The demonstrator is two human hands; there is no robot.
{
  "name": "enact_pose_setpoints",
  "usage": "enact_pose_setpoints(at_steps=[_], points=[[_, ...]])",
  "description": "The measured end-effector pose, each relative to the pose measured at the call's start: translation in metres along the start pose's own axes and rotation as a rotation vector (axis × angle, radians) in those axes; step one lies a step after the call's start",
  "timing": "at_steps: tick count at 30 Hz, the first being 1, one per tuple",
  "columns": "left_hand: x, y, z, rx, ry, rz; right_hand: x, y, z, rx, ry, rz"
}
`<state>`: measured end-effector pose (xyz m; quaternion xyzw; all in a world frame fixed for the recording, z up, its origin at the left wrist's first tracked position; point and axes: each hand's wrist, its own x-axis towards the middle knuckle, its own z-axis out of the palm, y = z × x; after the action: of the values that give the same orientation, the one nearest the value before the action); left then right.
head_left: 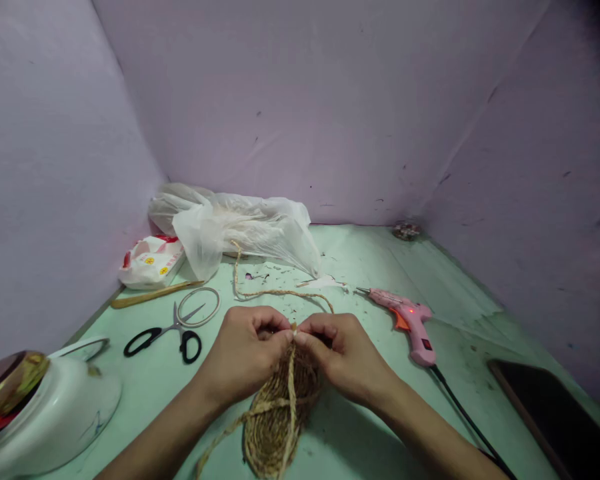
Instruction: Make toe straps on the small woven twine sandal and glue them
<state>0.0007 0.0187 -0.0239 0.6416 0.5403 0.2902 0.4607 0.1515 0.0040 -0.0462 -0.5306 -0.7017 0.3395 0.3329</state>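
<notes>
Woven straw sole (270, 430) lies front-center on table (365, 260), long axis near-to-far, far end toward back wall (300, 113). Left hand (253, 350) and right hand (339, 352) pinch its far tip. Plastic bag (265, 220) behind: contents unclear, straw cord (275, 292) at its edge.

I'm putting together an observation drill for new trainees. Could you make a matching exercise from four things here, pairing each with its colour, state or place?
Things:
1. Glue gun
2. Scissors
3. Woven oval piece
4. Plastic bag

Descriptions:
A. Black-handled, blades open
B. White, crumpled, at the back of the table
C. Brown, at the front of the table
D. Pink, with a red light glowing

Right pairs: 1-D, 2-A, 3-C, 4-B
</notes>
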Motion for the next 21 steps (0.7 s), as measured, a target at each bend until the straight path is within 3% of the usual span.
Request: enact_pose_setpoints(at_steps=[6, 9, 16, 21], points=[[0.001, -0.001, 0.004, 0.043, 0.125, -0.024, -0.004, -0.006, -0.001, -0.051, 0.161, -0.059], [-0.001, 0.0, 0.007, 0.08, 0.173, -0.007, -0.007, -0.009, 0.0, -0.071, 0.159, -0.109], [-0.006, 0.002, 0.012, 0.047, 0.137, -0.005, -0.007, -0.011, 0.0, -0.087, 0.199, -0.133], [-0.005, 0.004, 0.011, 0.062, 0.118, -0.007, -0.005, -0.01, 0.0, -0.007, 0.159, -0.059]])
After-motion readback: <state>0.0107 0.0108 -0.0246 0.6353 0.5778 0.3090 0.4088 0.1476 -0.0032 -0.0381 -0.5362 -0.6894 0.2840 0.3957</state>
